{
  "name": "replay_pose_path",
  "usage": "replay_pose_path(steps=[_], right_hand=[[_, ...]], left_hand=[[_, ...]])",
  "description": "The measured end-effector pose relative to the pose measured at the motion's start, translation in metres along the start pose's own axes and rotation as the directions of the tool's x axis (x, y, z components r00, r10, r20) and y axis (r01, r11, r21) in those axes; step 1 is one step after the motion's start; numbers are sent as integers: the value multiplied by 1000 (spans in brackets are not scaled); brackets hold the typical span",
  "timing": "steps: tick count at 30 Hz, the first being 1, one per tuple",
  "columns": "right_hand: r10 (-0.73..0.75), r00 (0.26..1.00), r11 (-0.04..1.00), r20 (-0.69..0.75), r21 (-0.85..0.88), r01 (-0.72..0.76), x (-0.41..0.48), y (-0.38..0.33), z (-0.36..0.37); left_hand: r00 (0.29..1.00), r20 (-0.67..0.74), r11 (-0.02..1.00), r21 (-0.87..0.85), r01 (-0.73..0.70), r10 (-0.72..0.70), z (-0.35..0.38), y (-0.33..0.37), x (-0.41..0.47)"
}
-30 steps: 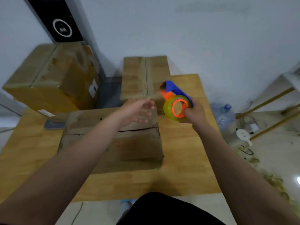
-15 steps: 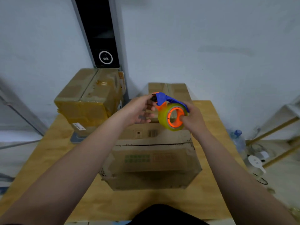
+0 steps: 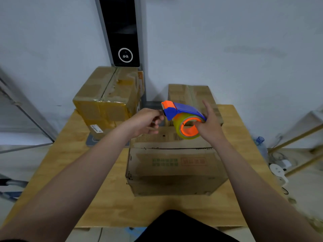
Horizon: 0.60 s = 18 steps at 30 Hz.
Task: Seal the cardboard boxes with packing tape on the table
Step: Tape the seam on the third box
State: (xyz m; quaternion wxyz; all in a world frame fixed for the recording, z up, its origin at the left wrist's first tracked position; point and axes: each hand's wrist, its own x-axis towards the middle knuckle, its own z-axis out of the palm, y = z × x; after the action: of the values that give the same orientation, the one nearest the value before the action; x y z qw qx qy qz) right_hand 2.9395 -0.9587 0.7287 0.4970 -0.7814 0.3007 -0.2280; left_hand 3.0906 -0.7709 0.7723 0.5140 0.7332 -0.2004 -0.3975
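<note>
Two hands on the dispenser (image 3: 183, 110), held above the near box (image 3: 174, 165) on the table (image 3: 104, 198). Our right hand (image 3: 210, 126) grips it through the orange core; our left hand (image 3: 146, 121) pinches at its mouth. We judge it light and rigid, the tape (image 3: 176, 127) thin and sticky: take the free end, keep it flat.
</note>
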Motion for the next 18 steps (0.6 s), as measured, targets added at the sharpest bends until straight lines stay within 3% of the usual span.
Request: replay_pose_path(steps=[4,11,15,18], right_hand=[[-62,997,992,44,-106,66,-4,11,8],[-170,976,946,135,-254,200,-14,12,16],[-176,983,951,47,-251,182,-7,36,1],[-169,985,937,18,-306,167,-4,51,-14]], left_hand=[[996,-55,988,143,-63,72,-9,-26,0],[992,-63,965,248,-87,106,-22,-67,0],[970,-228,957,291,-16,86,-53,-90,-5],[975,-218,950,311,35,36,-82,-121,-10]])
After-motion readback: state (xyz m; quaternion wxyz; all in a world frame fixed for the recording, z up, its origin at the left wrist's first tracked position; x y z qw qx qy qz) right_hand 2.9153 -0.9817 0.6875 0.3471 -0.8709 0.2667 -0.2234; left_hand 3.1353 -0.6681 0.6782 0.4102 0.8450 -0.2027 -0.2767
